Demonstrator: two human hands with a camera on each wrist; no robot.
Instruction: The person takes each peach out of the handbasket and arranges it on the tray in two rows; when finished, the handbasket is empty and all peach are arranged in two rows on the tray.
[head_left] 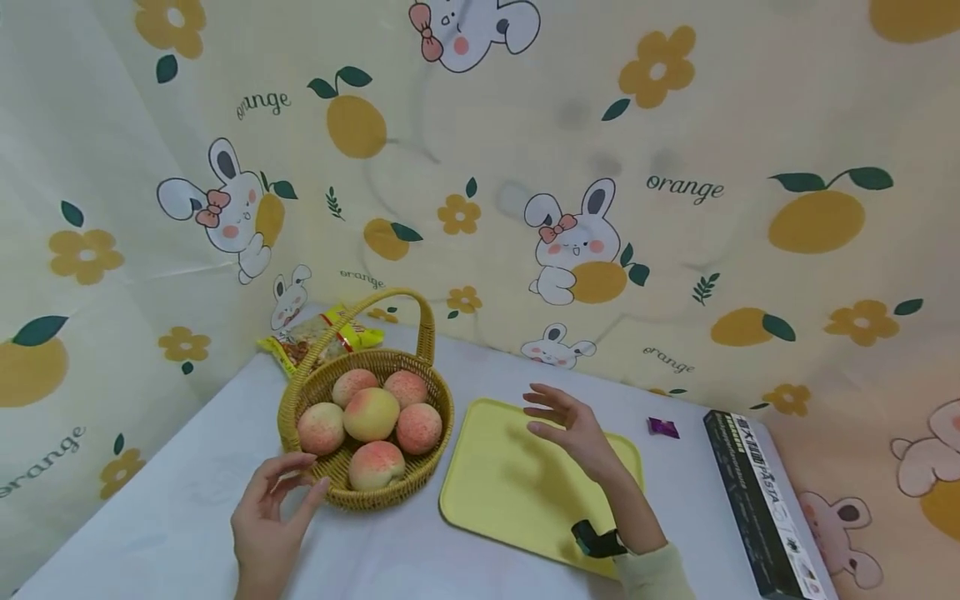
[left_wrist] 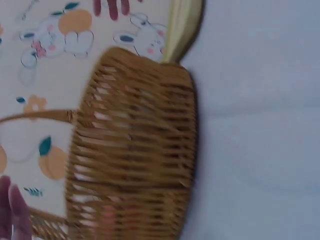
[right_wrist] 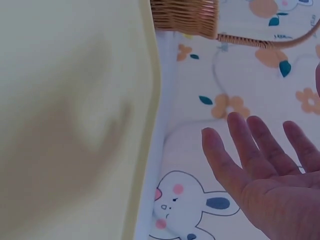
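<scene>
Several pink and yellow peaches (head_left: pixel 371 414) lie in a round wicker basket (head_left: pixel 367 501) with a tall arched handle. My left hand (head_left: pixel 272 517) is at the basket's near left rim, thumb and fingers spread apart and holding nothing. Whether its fingertips touch the rim I cannot tell. In the left wrist view, the basket's woven side (left_wrist: pixel 132 145) fills the middle, and fingers (left_wrist: pixel 19 210) show at the lower left. Above the yellow tray (head_left: pixel 517 492) hovers my right hand (head_left: pixel 573 429), fingers loosely extended and nothing in them; its shadow falls on the tray.
Behind the basket lies a yellow snack bag (head_left: pixel 360 336). A small purple wrapped piece (head_left: pixel 663 427) sits right of the tray, and a long black and white box (head_left: pixel 765 500) with "PASTA" on it lies farther right. A patterned cloth (head_left: pixel 480 208) rises behind the table.
</scene>
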